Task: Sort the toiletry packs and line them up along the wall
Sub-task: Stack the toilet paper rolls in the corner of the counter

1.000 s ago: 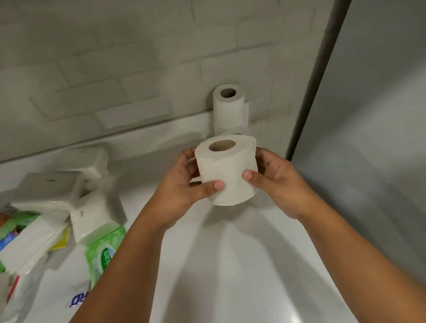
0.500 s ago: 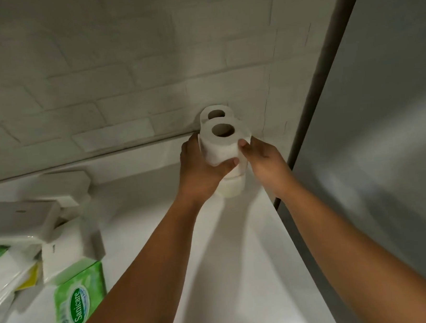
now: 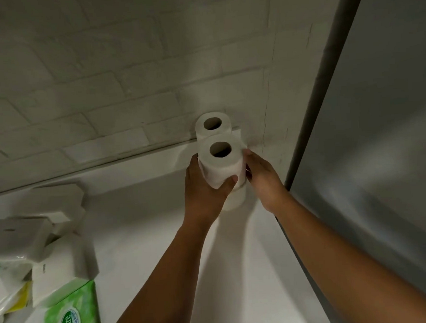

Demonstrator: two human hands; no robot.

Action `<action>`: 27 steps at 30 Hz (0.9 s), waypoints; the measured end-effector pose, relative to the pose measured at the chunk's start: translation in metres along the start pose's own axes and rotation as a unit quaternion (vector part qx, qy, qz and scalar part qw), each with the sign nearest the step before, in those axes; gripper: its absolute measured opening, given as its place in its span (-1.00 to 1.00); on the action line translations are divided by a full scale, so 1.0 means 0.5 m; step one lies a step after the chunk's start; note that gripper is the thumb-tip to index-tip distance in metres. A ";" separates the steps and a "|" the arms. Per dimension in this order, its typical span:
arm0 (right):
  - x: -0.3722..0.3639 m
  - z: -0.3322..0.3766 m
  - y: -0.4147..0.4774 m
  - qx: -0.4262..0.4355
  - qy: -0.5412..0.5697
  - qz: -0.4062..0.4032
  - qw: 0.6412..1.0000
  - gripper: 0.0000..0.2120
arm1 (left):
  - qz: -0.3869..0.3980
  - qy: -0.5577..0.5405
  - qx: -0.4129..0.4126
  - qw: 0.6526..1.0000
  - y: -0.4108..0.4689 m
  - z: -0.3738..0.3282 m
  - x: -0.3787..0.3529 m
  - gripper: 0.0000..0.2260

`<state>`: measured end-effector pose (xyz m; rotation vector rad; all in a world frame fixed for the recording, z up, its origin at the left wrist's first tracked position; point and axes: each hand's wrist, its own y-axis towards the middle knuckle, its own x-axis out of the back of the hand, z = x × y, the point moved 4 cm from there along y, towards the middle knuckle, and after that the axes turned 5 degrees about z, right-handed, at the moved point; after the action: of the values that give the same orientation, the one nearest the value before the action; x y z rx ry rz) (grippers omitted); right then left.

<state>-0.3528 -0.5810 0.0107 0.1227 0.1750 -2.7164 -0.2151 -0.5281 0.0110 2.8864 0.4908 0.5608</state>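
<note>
A white toilet roll point(image 3: 219, 164) stands upright in the far right corner, hole facing up. My left hand point(image 3: 205, 194) grips its left side, thumb across the front. My right hand point(image 3: 263, 180) holds its right side. This roll appears to rest on top of a lower roll point(image 3: 236, 199), which shows only partly beneath my hands. Right behind it, another toilet roll point(image 3: 211, 129) stands against the white brick wall point(image 3: 127, 79).
A pile of white tissue packs point(image 3: 56, 265) lies at the left on the white counter point(image 3: 238, 272). A green Sanicare wipes pack point(image 3: 72, 317) lies at its front. A grey panel point(image 3: 381, 151) bounds the counter on the right.
Both hands carried the toilet roll away from me, from above the middle of the counter to the far corner, in front of the roll at the wall.
</note>
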 end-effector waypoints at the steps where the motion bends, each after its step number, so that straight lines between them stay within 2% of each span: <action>1: 0.000 0.000 0.004 -0.002 0.005 -0.001 1.000 -0.71 | 0.005 -0.014 -0.005 1.000 0.000 -0.004 -0.001 -0.34; 5: 0.002 0.002 0.036 -0.020 0.046 -0.031 0.998 -0.62 | -0.002 -0.108 0.032 0.994 0.009 -0.021 0.005 -0.53; 9: -0.010 -0.001 0.072 -0.066 0.086 -0.029 0.994 -0.48 | 0.031 -0.252 0.129 0.959 0.054 -0.007 -0.007 -0.44; 11: -0.018 -0.007 0.079 -0.083 0.096 -0.023 0.992 -0.47 | 0.047 -0.284 0.168 0.943 0.064 -0.001 -0.023 -0.39; 17: -0.026 -0.005 0.081 -0.076 0.146 -0.017 0.986 -0.42 | 0.027 -0.310 0.215 0.926 0.071 0.007 -0.038 -0.30; 21: -0.021 0.003 0.074 -0.066 0.109 -0.011 0.992 -0.46 | 0.039 -0.294 0.227 0.928 0.064 -0.003 -0.033 -0.30; 25: -0.008 0.030 0.063 -0.028 0.034 -0.061 0.997 -0.65 | 0.032 -0.256 0.201 0.945 0.051 -0.029 -0.010 -0.49; 27: -0.005 0.055 0.049 0.023 -0.031 -0.085 0.996 -0.76 | 0.032 -0.214 0.188 0.958 0.032 -0.044 0.011 -0.60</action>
<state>-0.3421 -0.6059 0.0356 0.0369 0.1078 -2.8914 -0.2142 -0.5391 0.0364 3.2534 0.4756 -0.1816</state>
